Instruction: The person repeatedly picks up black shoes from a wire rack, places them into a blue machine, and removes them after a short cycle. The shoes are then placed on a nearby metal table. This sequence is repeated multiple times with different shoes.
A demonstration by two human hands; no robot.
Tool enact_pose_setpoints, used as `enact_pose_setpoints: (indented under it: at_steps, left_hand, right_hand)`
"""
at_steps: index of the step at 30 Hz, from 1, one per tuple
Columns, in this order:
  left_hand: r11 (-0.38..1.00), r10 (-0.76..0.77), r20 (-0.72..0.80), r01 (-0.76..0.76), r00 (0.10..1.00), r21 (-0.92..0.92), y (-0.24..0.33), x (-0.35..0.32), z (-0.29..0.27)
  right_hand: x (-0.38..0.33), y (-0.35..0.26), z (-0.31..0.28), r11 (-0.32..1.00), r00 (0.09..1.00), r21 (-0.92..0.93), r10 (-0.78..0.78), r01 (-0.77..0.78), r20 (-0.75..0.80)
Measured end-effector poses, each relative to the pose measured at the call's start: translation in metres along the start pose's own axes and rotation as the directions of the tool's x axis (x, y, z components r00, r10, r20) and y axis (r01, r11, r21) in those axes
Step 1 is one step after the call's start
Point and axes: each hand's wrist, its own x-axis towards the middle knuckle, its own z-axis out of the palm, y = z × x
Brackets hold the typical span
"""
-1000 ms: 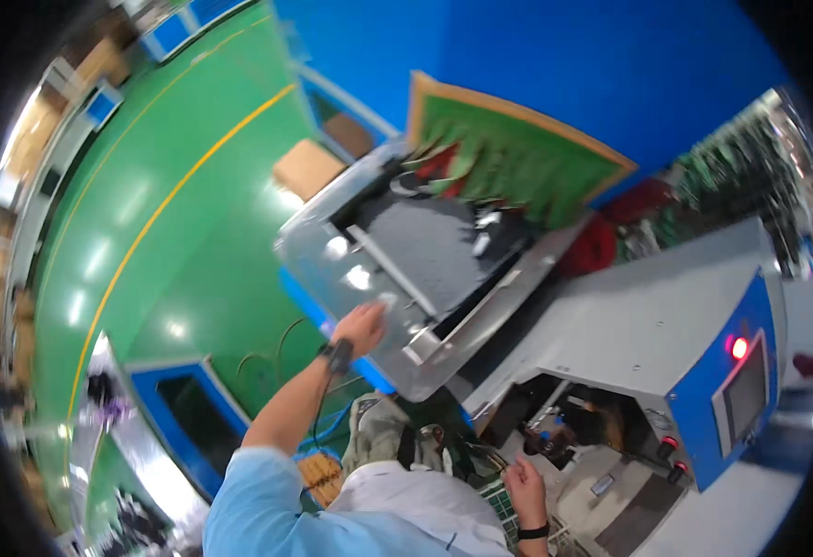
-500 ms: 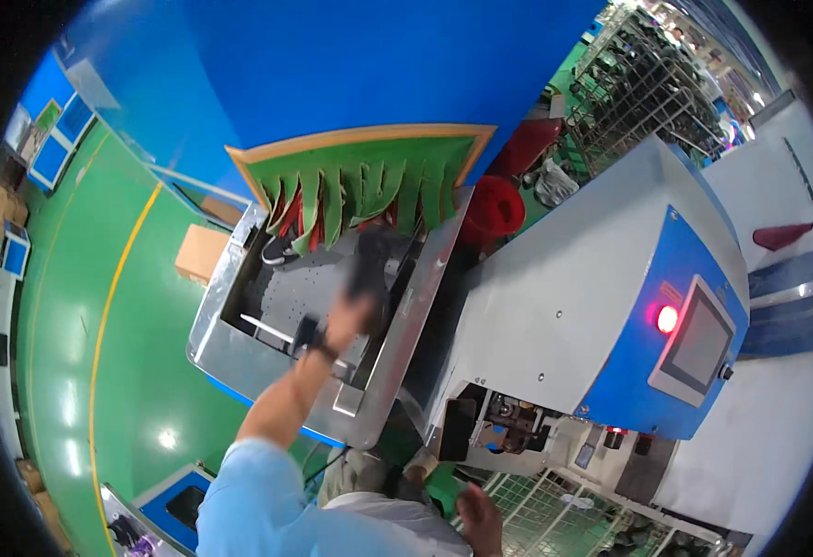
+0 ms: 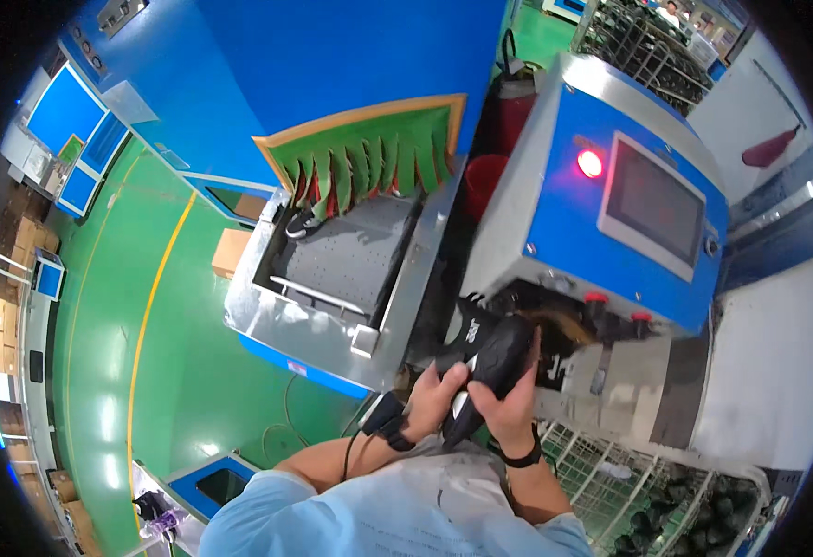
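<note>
Both my hands meet on a black shoe (image 3: 501,357) with a bit of white at its edge, held in front of my body. My left hand (image 3: 432,401) is closed at its near left side, thumb up against it. On the right side, my right hand (image 3: 510,404) wraps round it with the fingers mostly hidden. Just beyond lies a black piece with white lettering (image 3: 471,327); I cannot tell whether it is a second shoe or part of this one. Another black shoe with a white sole (image 3: 303,225) sits on the dark perforated conveyor bed (image 3: 351,251), at the flaps.
A green strip curtain (image 3: 369,167) hangs over the opening of a large blue machine (image 3: 360,56). At right stands a grey-blue machine with a screen (image 3: 652,206) and a lit red lamp (image 3: 590,164). A wire rack (image 3: 583,469) holding dark shoes is low right.
My left hand has come back from over the conveyor bed toward my body. My right hand has risen to join it on the shoe. The view has shifted toward the grey-blue machine.
</note>
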Motion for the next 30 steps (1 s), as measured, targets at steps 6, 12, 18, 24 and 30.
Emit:
enact_pose_setpoints:
  at_steps: [6,12,18,24,30]
  left_hand:
    - [0.562,0.201,0.198,-0.278,0.959,0.779,-0.020,-0.035,0.042]
    - [0.963,-0.057,0.077,0.035,0.995,0.268,-0.049,-0.064,0.072]
    - [0.747,-0.323,0.269,0.070,0.907,0.661,-0.048,-0.031,0.031]
    - [0.692,-0.344,0.211,0.095,0.915,0.715,-0.045,-0.004,0.009]
    - [0.633,-0.240,0.389,-0.161,0.889,0.757,-0.033,0.011,-0.015]
  right_hand:
    - [-0.053,-0.016,-0.075,0.742,0.969,-0.622,-0.179,0.248,0.172]
    - [-0.119,0.042,-0.162,0.691,0.841,0.617,0.534,-0.376,-0.085]
    - [-0.087,0.056,-0.177,0.949,0.901,0.117,0.313,-0.291,-0.301]
    - [-0.014,0.061,-0.145,0.764,0.945,-0.564,0.196,-0.314,-0.261]
    - [0.021,0.071,-0.105,0.335,0.909,-0.859,0.298,-0.386,-0.292]
